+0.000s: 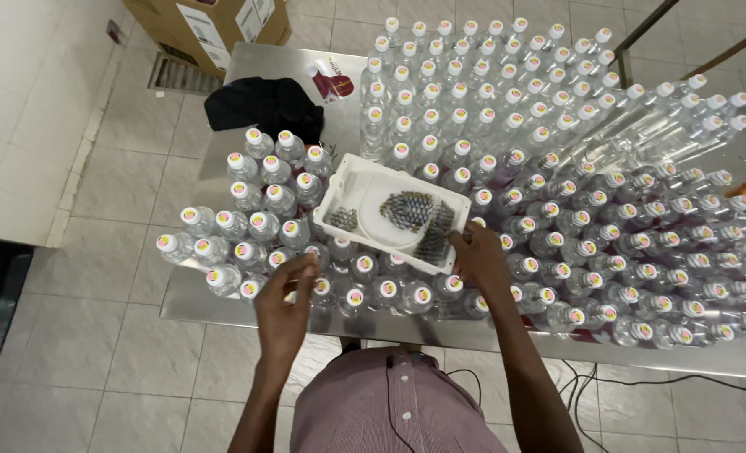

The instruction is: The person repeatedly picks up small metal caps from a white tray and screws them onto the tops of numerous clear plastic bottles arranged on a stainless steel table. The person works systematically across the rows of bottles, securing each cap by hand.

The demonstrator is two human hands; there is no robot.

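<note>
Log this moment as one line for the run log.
left hand: over capped bottles, holding nothing visible | right hand: gripping white tray edge | tray: small dark pieces, resting on bottle tops | surface: steel table

Bright, even light falls from overhead, with no hard shadows on the pale floor tiles (96,352). The steel tabletop (247,63) shows soft glare near its far left corner, and the clear bottles (507,101) glint along the right edge. The wide lens bends lines at the frame's borders (bottles lean outward there). Focus is sharp overall; the left hand (282,306) is slightly blurred.
</note>
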